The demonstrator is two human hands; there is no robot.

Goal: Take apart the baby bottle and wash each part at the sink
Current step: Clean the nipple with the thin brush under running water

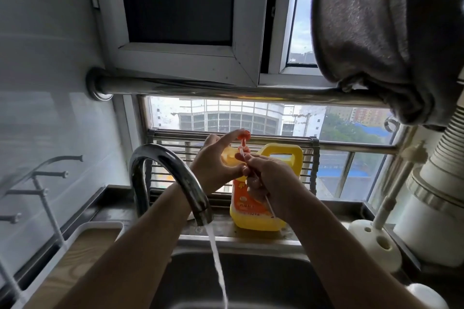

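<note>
Left hand lays a straight forefinger on the far jug's pump: press gently (tap runs). Right hand pinches the straw; keep its tip by the pump.

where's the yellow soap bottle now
Head view, centre: the yellow soap bottle stands on the ledge behind the sink, right of the faucet, with the left hand on its pump.

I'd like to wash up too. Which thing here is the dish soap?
Find the window behind the sink. On the ledge between them, right of the curved tap, stands the soap jug: the only bright yellow thing, with a handle and an orange pump top.
</note>
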